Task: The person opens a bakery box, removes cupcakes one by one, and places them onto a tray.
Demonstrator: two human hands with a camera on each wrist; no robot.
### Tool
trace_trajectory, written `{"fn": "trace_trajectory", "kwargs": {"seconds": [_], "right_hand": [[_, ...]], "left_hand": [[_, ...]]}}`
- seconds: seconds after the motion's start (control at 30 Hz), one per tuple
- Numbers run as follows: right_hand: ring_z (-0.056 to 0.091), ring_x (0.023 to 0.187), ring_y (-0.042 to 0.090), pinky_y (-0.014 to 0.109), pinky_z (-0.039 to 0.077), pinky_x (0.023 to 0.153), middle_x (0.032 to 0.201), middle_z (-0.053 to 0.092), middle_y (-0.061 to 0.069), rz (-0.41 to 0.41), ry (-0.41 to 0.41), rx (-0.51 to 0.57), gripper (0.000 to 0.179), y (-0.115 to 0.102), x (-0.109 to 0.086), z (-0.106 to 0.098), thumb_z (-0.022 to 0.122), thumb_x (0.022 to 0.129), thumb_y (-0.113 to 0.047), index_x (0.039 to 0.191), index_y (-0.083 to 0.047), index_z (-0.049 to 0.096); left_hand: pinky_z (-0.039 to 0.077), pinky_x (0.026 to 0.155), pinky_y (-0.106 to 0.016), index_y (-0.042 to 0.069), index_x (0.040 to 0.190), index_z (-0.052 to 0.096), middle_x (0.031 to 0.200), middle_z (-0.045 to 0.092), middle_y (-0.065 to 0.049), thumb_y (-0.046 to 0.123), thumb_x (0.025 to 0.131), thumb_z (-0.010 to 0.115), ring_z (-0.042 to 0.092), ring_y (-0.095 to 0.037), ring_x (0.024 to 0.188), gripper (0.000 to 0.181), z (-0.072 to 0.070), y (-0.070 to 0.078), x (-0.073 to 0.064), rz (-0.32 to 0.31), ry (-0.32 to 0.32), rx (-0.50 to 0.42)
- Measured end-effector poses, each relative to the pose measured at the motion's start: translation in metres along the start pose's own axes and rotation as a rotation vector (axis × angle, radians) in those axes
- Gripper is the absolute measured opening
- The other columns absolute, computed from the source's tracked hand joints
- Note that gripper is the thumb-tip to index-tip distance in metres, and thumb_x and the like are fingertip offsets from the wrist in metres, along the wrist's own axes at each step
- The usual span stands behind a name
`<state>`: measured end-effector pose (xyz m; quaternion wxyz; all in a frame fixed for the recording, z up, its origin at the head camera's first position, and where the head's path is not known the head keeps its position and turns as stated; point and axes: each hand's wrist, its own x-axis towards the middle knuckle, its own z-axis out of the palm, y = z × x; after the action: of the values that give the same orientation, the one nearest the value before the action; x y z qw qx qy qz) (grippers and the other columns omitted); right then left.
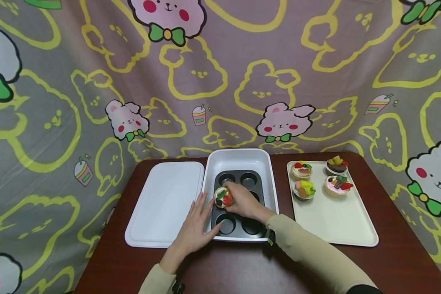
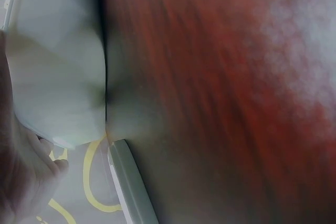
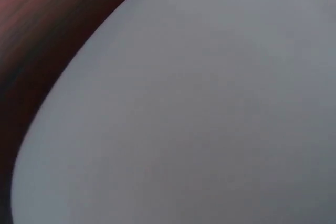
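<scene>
My right hand (image 1: 245,201) holds a small toy fruit tart (image 1: 223,197), topped with red, green and dark pieces, over the middle-left part of a dark muffin tin (image 1: 239,228). The tin lies inside a deep white rectangular tub (image 1: 239,158). My left hand (image 1: 194,228) is spread at the tub's near left side, fingers mostly straight, thumb out towards a near-left cup. It grips nothing that I can see. In the left wrist view, part of the left hand (image 2: 23,177) shows beside the white tub wall (image 2: 63,87). The right wrist view has only a close pale surface.
A cream tray (image 1: 327,224) on the right bears several toy cakes, among them a pink-topped one (image 1: 337,186) and a dark one (image 1: 336,165). Left of the tub lies a flat white lid (image 1: 161,204). All stand on a brown table (image 1: 239,265) before a patterned cloth (image 1: 231,85).
</scene>
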<state>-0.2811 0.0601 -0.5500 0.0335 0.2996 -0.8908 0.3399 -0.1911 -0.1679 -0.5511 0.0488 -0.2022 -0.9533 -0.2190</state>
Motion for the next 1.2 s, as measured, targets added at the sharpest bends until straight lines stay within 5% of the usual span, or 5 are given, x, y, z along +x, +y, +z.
{"fn": "trace_trajectory", "kwargs": {"seconds": [0.13,0.3,0.57,0.73,1.2], "right_hand": [[0.069,0.119,0.032,0.053,0.061,0.109,0.134,0.064,0.02,0.016,0.027,0.118,0.082,0.004,-0.003,0.0,0.095,0.076,-0.002,0.145,0.002,0.05],[0.067,0.124,0.035,0.056,0.056,0.113,0.136,0.065,0.021,0.16,0.037,0.251,0.08,-0.008,-0.005,-0.014,0.09,0.072,0.011,0.142,0.001,0.052],[0.066,0.127,0.037,0.047,0.051,0.115,0.136,0.065,0.024,0.24,0.108,0.468,0.079,0.002,-0.015,-0.036,0.091,0.076,0.002,0.143,0.0,0.049],[0.063,0.13,0.036,0.026,0.048,0.11,0.141,0.062,0.027,0.267,0.138,0.59,0.081,0.004,-0.024,-0.055,0.088,0.081,0.005,0.147,0.002,0.043],[0.061,0.134,0.04,0.007,0.049,0.097,0.147,0.059,0.032,0.336,0.176,0.558,0.081,0.023,-0.072,-0.099,0.086,0.088,0.004,0.153,0.004,0.037]], "left_hand": [[0.029,0.135,-0.067,0.011,0.168,0.046,0.182,0.028,-0.02,0.052,0.1,0.071,0.022,-0.039,0.172,0.083,0.0,0.0,0.0,-0.002,-0.001,0.0],[0.029,0.135,-0.068,0.009,0.167,0.046,0.181,0.029,-0.021,0.051,0.099,0.071,0.023,-0.04,0.172,0.084,-0.001,0.001,0.001,-0.001,0.004,0.001],[0.028,0.136,-0.068,0.009,0.168,0.045,0.182,0.028,-0.021,0.052,0.099,0.071,0.022,-0.04,0.172,0.085,0.0,0.001,0.001,-0.003,0.0,0.005],[0.027,0.136,-0.067,0.01,0.168,0.045,0.182,0.027,-0.021,0.053,0.099,0.071,0.022,-0.039,0.172,0.085,0.0,0.0,0.0,-0.006,-0.001,0.007],[0.028,0.136,-0.066,0.009,0.168,0.045,0.182,0.027,-0.022,0.054,0.1,0.069,0.023,-0.04,0.172,0.086,-0.001,0.0,-0.001,0.006,0.002,0.015]]}}
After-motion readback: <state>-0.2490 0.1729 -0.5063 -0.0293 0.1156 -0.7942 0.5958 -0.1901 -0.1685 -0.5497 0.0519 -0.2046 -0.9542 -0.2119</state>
